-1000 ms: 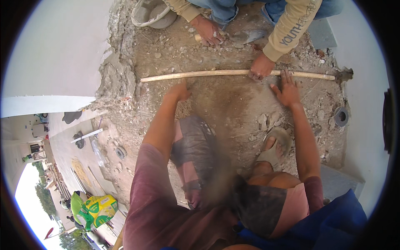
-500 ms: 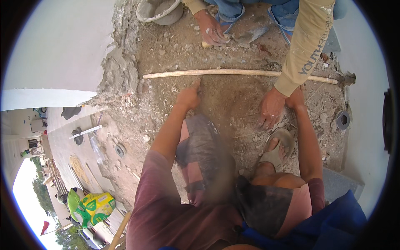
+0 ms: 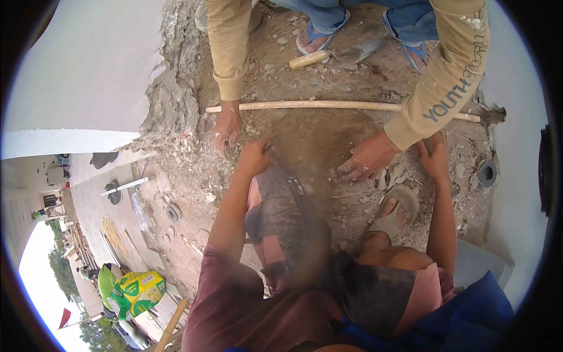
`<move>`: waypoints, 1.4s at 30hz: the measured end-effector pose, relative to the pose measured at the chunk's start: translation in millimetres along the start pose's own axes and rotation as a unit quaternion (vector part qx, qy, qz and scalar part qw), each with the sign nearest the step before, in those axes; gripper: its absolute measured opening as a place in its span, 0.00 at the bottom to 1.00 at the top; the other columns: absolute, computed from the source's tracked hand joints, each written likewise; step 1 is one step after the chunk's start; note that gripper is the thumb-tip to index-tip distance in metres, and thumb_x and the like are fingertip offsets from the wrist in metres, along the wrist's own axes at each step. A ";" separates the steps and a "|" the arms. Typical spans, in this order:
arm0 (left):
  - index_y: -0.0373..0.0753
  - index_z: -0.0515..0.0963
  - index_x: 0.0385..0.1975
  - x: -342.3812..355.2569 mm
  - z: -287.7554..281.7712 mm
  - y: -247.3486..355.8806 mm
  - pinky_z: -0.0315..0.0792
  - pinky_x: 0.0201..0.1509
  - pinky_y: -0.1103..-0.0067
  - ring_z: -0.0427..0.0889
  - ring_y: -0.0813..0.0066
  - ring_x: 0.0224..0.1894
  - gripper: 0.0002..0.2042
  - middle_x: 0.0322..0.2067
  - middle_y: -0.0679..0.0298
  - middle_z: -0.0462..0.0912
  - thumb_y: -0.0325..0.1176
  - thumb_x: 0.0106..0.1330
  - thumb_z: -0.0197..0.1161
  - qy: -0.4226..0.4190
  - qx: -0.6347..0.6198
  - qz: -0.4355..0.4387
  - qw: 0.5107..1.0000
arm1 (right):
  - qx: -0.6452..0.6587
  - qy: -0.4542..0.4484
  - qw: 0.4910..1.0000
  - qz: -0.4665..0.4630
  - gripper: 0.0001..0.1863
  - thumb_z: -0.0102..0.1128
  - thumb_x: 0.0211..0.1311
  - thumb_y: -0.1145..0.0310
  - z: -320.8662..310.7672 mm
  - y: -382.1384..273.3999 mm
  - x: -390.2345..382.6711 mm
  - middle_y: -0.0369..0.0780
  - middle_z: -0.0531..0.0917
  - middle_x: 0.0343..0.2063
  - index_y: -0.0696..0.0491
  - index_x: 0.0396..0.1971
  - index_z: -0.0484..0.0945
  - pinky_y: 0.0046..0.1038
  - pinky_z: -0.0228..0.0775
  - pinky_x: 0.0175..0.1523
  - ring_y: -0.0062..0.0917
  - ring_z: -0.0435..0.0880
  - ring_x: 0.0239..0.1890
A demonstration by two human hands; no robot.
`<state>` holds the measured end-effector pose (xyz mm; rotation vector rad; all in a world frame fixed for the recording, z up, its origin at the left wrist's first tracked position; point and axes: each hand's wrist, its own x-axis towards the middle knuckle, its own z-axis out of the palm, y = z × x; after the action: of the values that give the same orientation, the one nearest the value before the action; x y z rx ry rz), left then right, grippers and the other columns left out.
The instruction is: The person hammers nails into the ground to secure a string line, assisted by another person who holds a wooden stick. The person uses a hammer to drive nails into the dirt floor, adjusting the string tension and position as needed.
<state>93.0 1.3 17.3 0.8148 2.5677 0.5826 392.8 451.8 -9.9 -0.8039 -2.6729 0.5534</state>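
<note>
My left hand [image 3: 254, 158] is closed over the dirt, just on my side of a long pale wooden stick [image 3: 316, 104]. A small dark bit shows at its fingertips, too small to name. On the right, my right hand [image 3: 435, 159] is low by the rubble, thumb and fingers apart, partly next to a co-worker's tan sleeve. The co-worker's one hand [image 3: 227, 130] reaches down past the stick's left end; their other hand [image 3: 368, 158] hovers over or touches the soil in the middle. A thin string [image 3: 363, 192] runs across the ground.
A trowel [image 3: 309, 60] with a wooden handle lies before the co-worker's sandalled feet. A bucket [image 3: 255, 17] is partly hidden behind their sleeve. Grey pipe ends [image 3: 486, 173] stick up at right and left. White walls flank the rubble; my sandalled foot [image 3: 390, 218] stands on it.
The co-worker's one hand has left the trowel and come over the stick to the left; their other hand has shifted slightly. My left hand has drawn back from the stick; my right hand shows more.
</note>
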 end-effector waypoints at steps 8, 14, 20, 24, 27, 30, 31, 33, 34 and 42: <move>0.33 0.83 0.41 -43.9 -2.8 -4.2 0.72 0.38 0.76 0.78 0.80 0.32 0.11 0.27 0.63 0.82 0.35 0.69 0.71 0.018 -0.254 -0.134 0.958 | -0.119 0.126 0.973 0.155 0.27 0.65 0.73 0.58 -60.1 34.4 -168.8 0.57 0.80 0.58 0.62 0.62 0.76 0.49 0.64 0.68 0.54 0.75 0.62; 0.32 0.82 0.46 -45.3 -6.0 2.9 0.71 0.42 0.81 0.76 0.84 0.36 0.09 0.33 0.70 0.82 0.31 0.73 0.67 -0.010 -0.385 -0.090 0.918 | -0.130 0.109 0.963 0.207 0.26 0.63 0.74 0.60 -48.4 34.8 -231.7 0.57 0.80 0.56 0.63 0.62 0.75 0.50 0.66 0.65 0.54 0.75 0.60; 0.32 0.82 0.47 -44.2 -4.0 -2.6 0.71 0.39 0.80 0.75 0.84 0.34 0.11 0.32 0.71 0.81 0.34 0.72 0.68 0.038 -0.326 -0.089 0.940 | -0.154 0.105 0.954 0.236 0.24 0.63 0.73 0.60 -46.4 61.9 -241.4 0.56 0.82 0.51 0.62 0.59 0.77 0.50 0.70 0.58 0.55 0.79 0.54; 0.33 0.83 0.44 -51.2 -14.8 23.8 0.69 0.34 0.78 0.74 0.82 0.29 0.12 0.25 0.70 0.79 0.36 0.71 0.69 0.092 -0.287 -0.155 0.941 | -0.165 0.108 0.953 0.231 0.24 0.63 0.73 0.59 -45.3 61.3 -241.1 0.56 0.82 0.52 0.62 0.58 0.78 0.49 0.70 0.59 0.55 0.79 0.54; 0.35 0.76 0.26 -54.5 3.6 -15.1 0.57 0.26 0.77 0.60 0.84 0.23 0.14 0.18 0.75 0.65 0.36 0.70 0.71 0.146 -0.228 -0.154 0.950 | -0.149 0.088 0.954 0.246 0.25 0.63 0.73 0.58 -42.5 53.3 -237.4 0.56 0.82 0.53 0.62 0.59 0.78 0.48 0.69 0.61 0.55 0.78 0.56; 0.33 0.83 0.34 -50.8 7.2 -13.5 0.69 0.29 0.74 0.74 0.76 0.24 0.12 0.22 0.62 0.82 0.37 0.68 0.71 0.131 -0.142 -0.192 0.962 | -0.142 0.102 0.957 0.232 0.24 0.63 0.73 0.58 -41.4 54.1 -237.5 0.55 0.82 0.50 0.62 0.57 0.78 0.50 0.70 0.59 0.55 0.79 0.53; 0.33 0.83 0.34 -44.5 12.2 -5.4 0.69 0.29 0.73 0.75 0.74 0.23 0.12 0.22 0.61 0.83 0.37 0.68 0.71 0.131 -0.132 -0.187 0.965 | -0.146 0.113 0.952 0.244 0.24 0.64 0.73 0.58 -47.8 55.0 -243.4 0.55 0.82 0.50 0.62 0.57 0.78 0.50 0.70 0.59 0.55 0.79 0.53; 0.34 0.83 0.34 -49.1 15.5 6.8 0.71 0.28 0.71 0.77 0.70 0.22 0.11 0.22 0.59 0.85 0.37 0.68 0.71 0.125 -0.111 -0.176 0.970 | -0.136 0.107 0.952 0.253 0.23 0.64 0.72 0.59 -50.1 51.5 -242.7 0.55 0.82 0.50 0.62 0.56 0.78 0.49 0.69 0.59 0.54 0.79 0.53; 0.37 0.85 0.40 -54.6 13.0 23.9 0.74 0.37 0.68 0.83 0.64 0.31 0.12 0.31 0.55 0.87 0.40 0.68 0.70 0.082 -0.132 -0.211 0.965 | -0.137 0.099 0.950 0.263 0.23 0.64 0.71 0.59 -53.2 49.2 -239.2 0.54 0.82 0.49 0.62 0.56 0.78 0.49 0.68 0.59 0.54 0.78 0.53; 0.42 0.86 0.48 -96.8 42.1 5.0 0.77 0.47 0.64 0.87 0.59 0.41 0.15 0.42 0.52 0.89 0.43 0.69 0.68 0.051 -0.082 -0.181 0.979 | -0.225 0.220 0.931 0.183 0.20 0.67 0.69 0.60 -67.2 9.3 -199.0 0.50 0.81 0.48 0.58 0.52 0.79 0.46 0.68 0.60 0.47 0.78 0.52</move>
<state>188.5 -42.7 6.6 0.2570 2.6257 0.7198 582.0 362.8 12.1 -1.3830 -2.2534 -0.1764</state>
